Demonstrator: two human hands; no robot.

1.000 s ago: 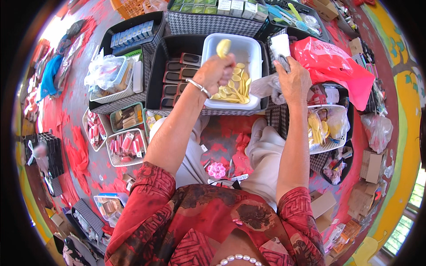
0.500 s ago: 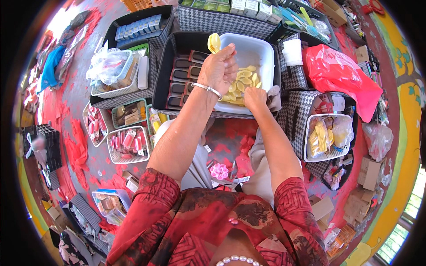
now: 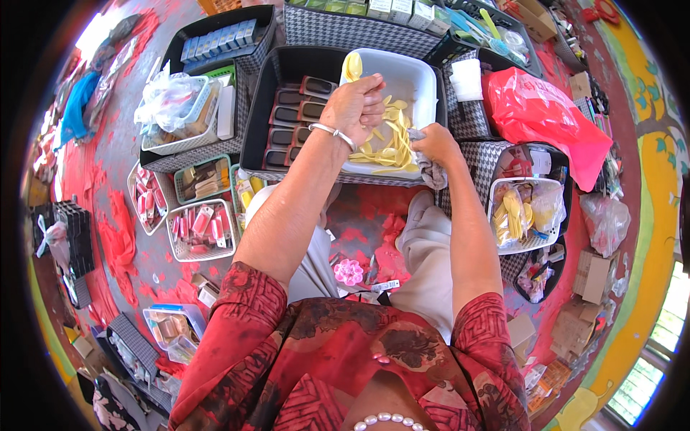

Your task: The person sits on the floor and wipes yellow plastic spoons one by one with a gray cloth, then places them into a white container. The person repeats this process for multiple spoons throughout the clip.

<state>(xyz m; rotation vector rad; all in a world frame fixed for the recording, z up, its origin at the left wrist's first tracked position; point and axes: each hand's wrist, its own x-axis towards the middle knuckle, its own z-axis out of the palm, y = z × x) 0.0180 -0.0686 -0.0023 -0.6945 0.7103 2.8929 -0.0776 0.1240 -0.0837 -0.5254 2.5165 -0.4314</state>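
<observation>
My left hand (image 3: 356,108) is closed around a small stack of yellow spoons (image 3: 352,67), their bowls pointing up and away from me. It hovers above the left part of a white plastic tub (image 3: 422,82). Loose yellow spoons (image 3: 394,136) lie scattered in that tub. At the tub's near right corner, my right hand (image 3: 437,144) grips a grey cloth (image 3: 431,174) that hangs over the rim. The tub sits in a dark fabric bin (image 3: 251,136), beside several black-and-red packs (image 3: 286,115) lying in rows.
Patterned bins surround me, one with blue boxes (image 3: 219,43). A red plastic bag (image 3: 543,118) lies at right, above a white basket (image 3: 525,248) of wrapped yellow spoons. At left stand baskets of pink-and-white packages (image 3: 203,226). A pink flower-shaped item (image 3: 348,272) lies between my legs.
My right hand has left the spoons in the tub and moved right onto the grey cloth. The left hand still holds its stack of spoons. The loose spoons lie differently.
</observation>
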